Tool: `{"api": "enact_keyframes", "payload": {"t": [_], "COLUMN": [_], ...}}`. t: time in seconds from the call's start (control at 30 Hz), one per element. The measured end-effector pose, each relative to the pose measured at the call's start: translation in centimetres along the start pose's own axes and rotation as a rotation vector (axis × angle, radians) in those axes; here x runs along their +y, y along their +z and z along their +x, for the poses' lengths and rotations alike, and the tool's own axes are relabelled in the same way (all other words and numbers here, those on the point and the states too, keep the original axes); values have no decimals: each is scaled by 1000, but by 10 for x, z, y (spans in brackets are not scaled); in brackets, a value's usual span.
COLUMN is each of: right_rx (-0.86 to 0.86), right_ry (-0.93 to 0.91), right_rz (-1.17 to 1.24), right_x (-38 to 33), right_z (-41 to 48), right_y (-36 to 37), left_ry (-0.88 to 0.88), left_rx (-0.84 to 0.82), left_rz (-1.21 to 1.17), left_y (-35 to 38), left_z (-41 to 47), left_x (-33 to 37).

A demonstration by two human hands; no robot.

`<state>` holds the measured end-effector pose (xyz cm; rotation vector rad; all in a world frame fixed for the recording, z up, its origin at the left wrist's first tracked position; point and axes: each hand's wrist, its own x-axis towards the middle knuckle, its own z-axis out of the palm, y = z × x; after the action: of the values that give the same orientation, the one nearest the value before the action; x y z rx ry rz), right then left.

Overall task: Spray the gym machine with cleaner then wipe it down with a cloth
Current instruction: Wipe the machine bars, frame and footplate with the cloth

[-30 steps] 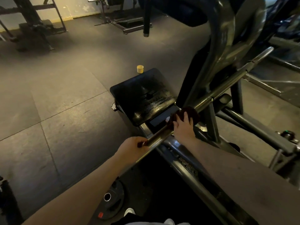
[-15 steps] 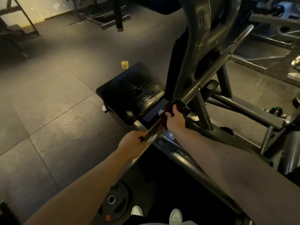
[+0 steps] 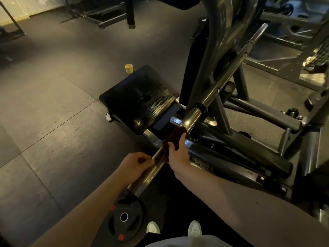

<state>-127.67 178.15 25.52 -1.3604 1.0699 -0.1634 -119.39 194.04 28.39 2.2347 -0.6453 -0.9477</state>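
Observation:
A dark grey gym machine [image 3: 220, 41] fills the right of the head view. Its chrome bar [image 3: 194, 114] slants from the upper right down toward me. My right hand [image 3: 178, 154] grips a dark red-brown cloth [image 3: 175, 137] wrapped round the bar, below the black collar. My left hand [image 3: 136, 164] grips the bar's near end, just left of the right hand. No spray bottle is visible.
A black ribbed footplate [image 3: 138, 98] sits left of the bar, with a small yellow cup [image 3: 129, 68] on the floor behind it. A black weight plate [image 3: 124, 218] lies on the floor by my white shoes [image 3: 195, 228]. Other machine frames stand at the back and right.
My right hand has slid the cloth down the bar toward me, from the collar to close beside my left hand. The camera has tilted down, showing my shoes.

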Motion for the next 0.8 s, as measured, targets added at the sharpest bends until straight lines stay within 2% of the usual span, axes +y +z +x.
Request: {"api": "enact_keyframes", "payload": {"t": [0.13,0.27,0.43,0.5,0.7,0.8], "right_rx": [29,50,49,36,160,137], "right_ry": [28,71,118,124,115,117], "right_rz": [4,127,89,66,-10,-95], "right_x": [14,30,59,56,18,5], "right_z": [-32,-62,-96,-94,-52,-51], "right_y": [22,44,64,64,45,35], "left_ry": [29,29,36,37,-15,-39], "left_rx": [-27,-39,-58,-53,-95,-95], "left_rz": [-63,-141,-174,-175,-201,-210], "left_y": [-8,-10,-11,-13,-17,-16], "left_z": [-13,-21,-29,-31,-42,-46], "left_x": [-19,-36,-48,-51,-65,-73]}}
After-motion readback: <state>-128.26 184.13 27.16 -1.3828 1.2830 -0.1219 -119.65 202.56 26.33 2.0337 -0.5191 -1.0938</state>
